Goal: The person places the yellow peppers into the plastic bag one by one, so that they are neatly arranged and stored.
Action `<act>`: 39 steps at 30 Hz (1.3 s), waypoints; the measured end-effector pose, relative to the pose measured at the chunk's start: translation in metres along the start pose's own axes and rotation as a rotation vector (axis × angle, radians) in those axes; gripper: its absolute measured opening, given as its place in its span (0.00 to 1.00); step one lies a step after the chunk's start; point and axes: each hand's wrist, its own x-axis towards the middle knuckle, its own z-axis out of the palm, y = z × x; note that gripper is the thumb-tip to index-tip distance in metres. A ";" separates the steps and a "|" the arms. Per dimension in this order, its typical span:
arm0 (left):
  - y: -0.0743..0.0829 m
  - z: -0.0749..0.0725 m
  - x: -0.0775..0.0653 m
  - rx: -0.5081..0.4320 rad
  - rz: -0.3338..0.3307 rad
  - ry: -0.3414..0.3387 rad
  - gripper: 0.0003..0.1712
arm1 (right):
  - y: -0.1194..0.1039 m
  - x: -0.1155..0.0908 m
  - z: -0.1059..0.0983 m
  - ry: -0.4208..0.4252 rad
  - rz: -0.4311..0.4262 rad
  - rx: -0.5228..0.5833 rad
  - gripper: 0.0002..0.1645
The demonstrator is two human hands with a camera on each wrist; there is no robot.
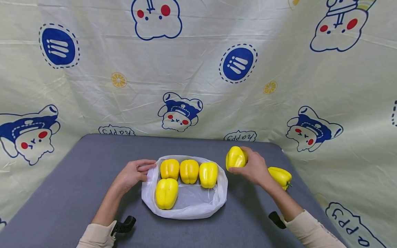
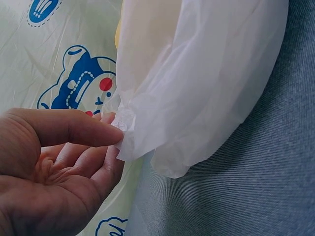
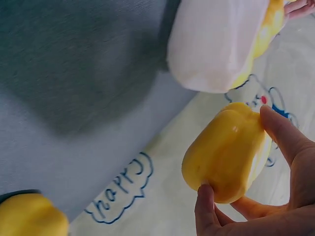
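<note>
Over the grey table [image 1: 93, 151], we locate one yellow pepper [image 1: 234, 158], gripped by the right hand [image 1: 255, 167], just right of the white bag [image 1: 189, 213], whose left rim the left hand [image 1: 131, 175] pinches.

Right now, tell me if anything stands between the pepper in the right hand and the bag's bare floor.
The white bag's right rim stands between the held pepper and that bare floor; the pepper just inside the rim may crowd the way. Nothing else visible does.
</note>
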 end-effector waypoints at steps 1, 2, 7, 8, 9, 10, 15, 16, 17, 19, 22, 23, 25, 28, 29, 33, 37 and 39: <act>0.000 0.000 0.000 0.000 0.003 -0.002 0.37 | -0.003 -0.001 0.000 -0.001 -0.011 0.001 0.56; 0.000 0.000 0.001 0.000 0.006 -0.003 0.37 | -0.006 -0.002 0.000 -0.004 -0.022 0.004 0.56; -0.001 0.000 0.002 -0.001 0.009 -0.006 0.37 | -0.023 -0.008 0.002 -0.030 -0.066 0.014 0.55; -0.001 0.000 0.002 -0.001 0.009 -0.006 0.37 | -0.026 -0.010 0.003 -0.039 -0.073 0.016 0.55; -0.002 0.000 0.002 -0.001 0.008 -0.007 0.37 | -0.030 -0.011 0.004 -0.048 -0.079 0.019 0.55; -0.002 0.000 0.002 -0.001 0.008 -0.007 0.37 | -0.033 -0.012 0.005 -0.057 -0.089 0.024 0.55; -0.002 0.000 0.002 -0.001 0.002 -0.007 0.37 | -0.048 -0.018 0.011 -0.095 -0.127 0.057 0.55; -0.002 0.000 0.002 -0.003 0.001 -0.008 0.37 | -0.051 -0.019 0.013 -0.102 -0.137 0.062 0.55; -0.002 0.000 0.002 -0.006 0.002 -0.009 0.37 | -0.054 -0.020 0.015 -0.108 -0.139 0.063 0.55; -0.002 0.000 0.002 -0.008 0.002 -0.011 0.37 | -0.059 -0.022 0.018 -0.124 -0.142 0.068 0.55; -0.002 0.000 0.002 -0.010 0.003 -0.013 0.37 | -0.066 -0.025 0.024 -0.147 -0.147 0.073 0.56; -0.001 0.000 0.002 -0.008 0.003 -0.012 0.37 | -0.069 -0.026 0.026 -0.152 -0.144 0.076 0.56; -0.001 -0.001 0.002 -0.003 0.002 -0.010 0.37 | -0.074 -0.028 0.029 -0.159 -0.144 0.083 0.56; -0.001 -0.001 0.001 -0.002 -0.001 -0.007 0.37 | -0.081 -0.033 0.034 -0.171 -0.146 0.091 0.56; -0.001 -0.001 0.001 -0.002 -0.002 -0.007 0.37 | -0.083 -0.034 0.036 -0.176 -0.148 0.093 0.56; 0.000 -0.001 0.001 -0.011 -0.004 -0.009 0.37 | -0.089 -0.039 0.044 -0.203 -0.171 0.081 0.56; 0.001 -0.001 0.001 -0.008 -0.005 -0.010 0.37 | -0.093 -0.045 0.053 -0.242 -0.217 0.086 0.56; 0.001 -0.001 0.001 -0.005 -0.005 -0.011 0.37 | -0.094 -0.047 0.057 -0.264 -0.238 0.092 0.56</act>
